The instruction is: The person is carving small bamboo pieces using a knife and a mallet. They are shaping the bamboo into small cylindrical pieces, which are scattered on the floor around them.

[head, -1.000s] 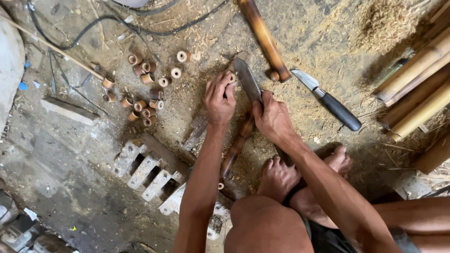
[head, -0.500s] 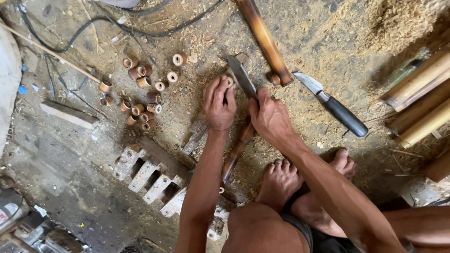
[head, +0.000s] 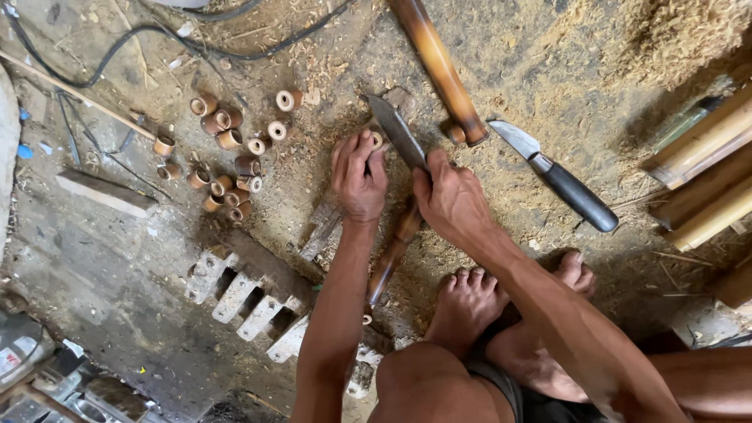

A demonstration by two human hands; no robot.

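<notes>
The chopper blade (head: 398, 131) has tilted closer to the left hand (head: 359, 176), which pinches a small bamboo ring (head: 377, 140). The right hand (head: 453, 200) is clenched around the chopper's handle, just beside the ring.

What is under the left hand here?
The left hand presses a small bamboo ring onto a wooden block; the right hand holds the blade against it. The palm covers the block's top.
</notes>
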